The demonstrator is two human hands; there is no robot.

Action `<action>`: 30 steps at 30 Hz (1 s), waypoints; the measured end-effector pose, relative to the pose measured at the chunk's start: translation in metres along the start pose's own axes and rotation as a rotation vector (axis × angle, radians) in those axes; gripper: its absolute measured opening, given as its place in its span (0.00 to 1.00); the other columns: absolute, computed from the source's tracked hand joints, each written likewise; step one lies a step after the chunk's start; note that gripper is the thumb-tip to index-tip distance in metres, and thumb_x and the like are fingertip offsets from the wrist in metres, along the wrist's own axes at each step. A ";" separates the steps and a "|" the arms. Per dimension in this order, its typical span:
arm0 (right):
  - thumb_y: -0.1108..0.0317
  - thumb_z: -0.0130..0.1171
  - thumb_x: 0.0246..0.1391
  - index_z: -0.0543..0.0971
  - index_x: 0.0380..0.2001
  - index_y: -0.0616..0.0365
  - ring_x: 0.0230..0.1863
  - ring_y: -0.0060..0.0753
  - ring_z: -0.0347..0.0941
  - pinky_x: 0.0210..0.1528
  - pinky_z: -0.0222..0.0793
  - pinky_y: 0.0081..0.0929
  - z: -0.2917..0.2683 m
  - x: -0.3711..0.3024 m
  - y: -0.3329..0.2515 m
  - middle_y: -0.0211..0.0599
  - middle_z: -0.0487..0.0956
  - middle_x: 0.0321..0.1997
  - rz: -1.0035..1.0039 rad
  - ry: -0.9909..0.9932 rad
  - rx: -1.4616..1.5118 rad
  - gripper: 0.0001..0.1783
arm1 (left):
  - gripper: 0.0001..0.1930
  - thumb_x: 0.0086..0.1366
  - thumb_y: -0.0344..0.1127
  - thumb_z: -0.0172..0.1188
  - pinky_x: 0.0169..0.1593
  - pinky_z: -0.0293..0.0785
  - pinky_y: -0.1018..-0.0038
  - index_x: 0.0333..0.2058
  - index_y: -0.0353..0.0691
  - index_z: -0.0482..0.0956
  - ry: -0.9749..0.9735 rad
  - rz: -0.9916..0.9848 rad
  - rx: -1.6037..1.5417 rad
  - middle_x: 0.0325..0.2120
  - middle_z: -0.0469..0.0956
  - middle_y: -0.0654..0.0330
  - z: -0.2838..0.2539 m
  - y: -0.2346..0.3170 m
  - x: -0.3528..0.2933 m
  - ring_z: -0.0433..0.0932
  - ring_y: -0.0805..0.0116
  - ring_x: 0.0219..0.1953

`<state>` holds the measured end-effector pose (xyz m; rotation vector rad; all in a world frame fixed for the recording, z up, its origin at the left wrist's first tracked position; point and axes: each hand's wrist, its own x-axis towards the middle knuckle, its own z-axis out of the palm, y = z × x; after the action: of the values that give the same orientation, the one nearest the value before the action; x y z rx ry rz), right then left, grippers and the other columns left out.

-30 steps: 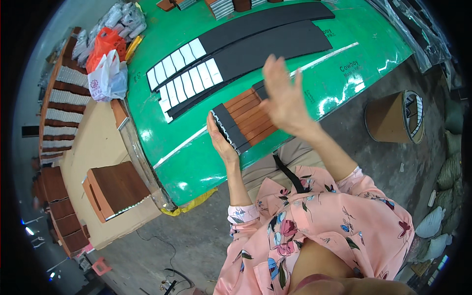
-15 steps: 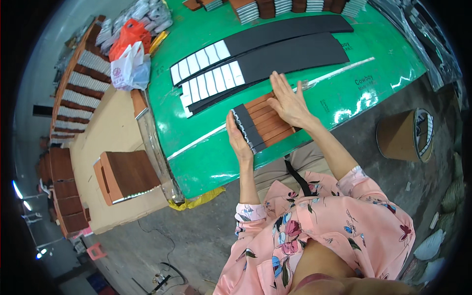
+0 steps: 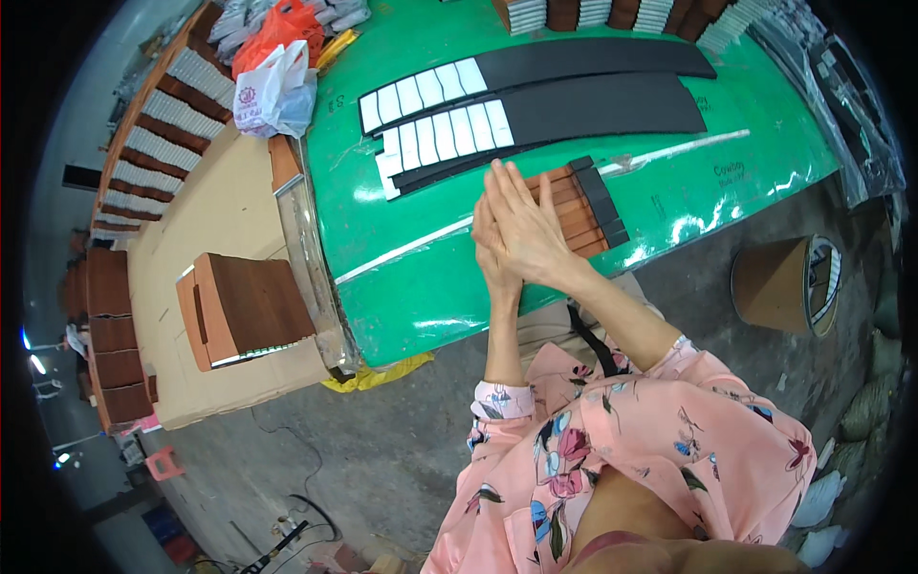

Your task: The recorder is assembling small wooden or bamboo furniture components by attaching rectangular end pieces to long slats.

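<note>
A row of narrow brown leather-like strips (image 3: 581, 215), laid side by side, lies on the green table near its front edge. Black pieces (image 3: 600, 201) band its right end; the left end is hidden under my hands. My left hand (image 3: 491, 251) stands on edge against that left end, fingers stretched out. Partly over it lies my right hand (image 3: 528, 234), its palm flat and its fingers straight on the strips. Just beyond are long black flat strips (image 3: 602, 105) topped at their left ends with white rectangular pieces (image 3: 449, 136).
Stacks of brown and white pieces (image 3: 574, 13) stand along the green table's (image 3: 430, 287) far side. On the left, a cardboard-covered surface (image 3: 244, 201) bears a brown block-like stack (image 3: 253, 304). Bags (image 3: 277, 91) lie at the far left corner. A round bin (image 3: 773, 285) stands right.
The black band at the strips' left end is now covered, while the right end's band shows. My right hand has moved left, off the strips' middle to beside my left hand.
</note>
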<state>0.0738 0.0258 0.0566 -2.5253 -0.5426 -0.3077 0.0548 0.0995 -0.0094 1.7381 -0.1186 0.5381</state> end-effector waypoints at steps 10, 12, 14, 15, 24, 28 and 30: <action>0.41 0.44 0.55 0.49 0.64 0.61 0.68 0.56 0.42 0.59 0.32 0.72 -0.055 0.041 -0.020 0.56 0.46 0.68 -0.129 0.163 -0.069 0.43 | 0.22 0.68 0.37 0.43 0.62 0.52 0.65 0.56 0.30 0.62 -0.043 -0.122 -0.136 0.58 0.60 0.46 -0.006 -0.019 -0.012 0.56 0.52 0.62; 0.42 0.44 0.55 0.49 0.64 0.60 0.68 0.56 0.42 0.59 0.32 0.72 -0.024 0.037 0.001 0.55 0.46 0.68 -0.006 -0.035 -0.126 0.43 | 0.22 0.69 0.38 0.41 0.62 0.51 0.66 0.56 0.29 0.62 -0.021 -0.117 -0.176 0.58 0.60 0.44 0.004 -0.001 -0.005 0.55 0.51 0.63; 0.42 0.42 0.57 0.49 0.64 0.57 0.69 0.55 0.40 0.60 0.30 0.71 -0.009 0.032 0.000 0.54 0.45 0.69 0.057 -0.247 -0.183 0.41 | 0.22 0.69 0.38 0.41 0.62 0.51 0.66 0.56 0.29 0.62 -0.014 -0.122 -0.208 0.58 0.60 0.44 0.003 0.001 0.003 0.55 0.51 0.62; 0.42 0.42 0.57 0.49 0.64 0.57 0.69 0.55 0.40 0.60 0.30 0.71 -0.006 0.037 0.007 0.54 0.45 0.69 0.054 -0.248 -0.185 0.41 | 0.22 0.69 0.38 0.40 0.62 0.51 0.65 0.56 0.29 0.62 -0.015 -0.127 -0.244 0.58 0.60 0.44 0.002 0.002 0.007 0.56 0.51 0.62; 0.36 0.34 0.57 0.51 0.64 0.54 0.70 0.51 0.37 0.58 0.23 0.75 -0.019 0.002 -0.012 0.45 0.46 0.70 -0.058 0.081 0.022 0.41 | 0.22 0.68 0.38 0.43 0.61 0.54 0.66 0.56 0.30 0.62 0.008 -0.032 -0.047 0.57 0.62 0.47 0.002 -0.006 0.000 0.59 0.53 0.61; 0.42 0.37 0.59 0.49 0.65 0.55 0.71 0.52 0.33 0.60 0.21 0.72 0.001 -0.004 -0.002 0.45 0.43 0.70 -0.049 0.009 0.047 0.39 | 0.23 0.68 0.39 0.43 0.61 0.54 0.66 0.56 0.30 0.62 -0.018 -0.085 -0.142 0.58 0.61 0.46 -0.002 0.010 -0.003 0.59 0.53 0.61; 0.39 0.35 0.58 0.49 0.65 0.56 0.70 0.53 0.36 0.59 0.23 0.73 -0.004 0.001 0.003 0.47 0.45 0.70 -0.082 -0.014 0.080 0.40 | 0.23 0.68 0.39 0.43 0.62 0.53 0.66 0.57 0.30 0.61 -0.034 -0.106 -0.212 0.58 0.61 0.46 -0.003 0.014 0.005 0.58 0.53 0.61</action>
<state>0.0757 0.0214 0.0586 -2.4337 -0.6524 -0.2925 0.0531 0.0994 0.0056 1.5375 -0.1029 0.4031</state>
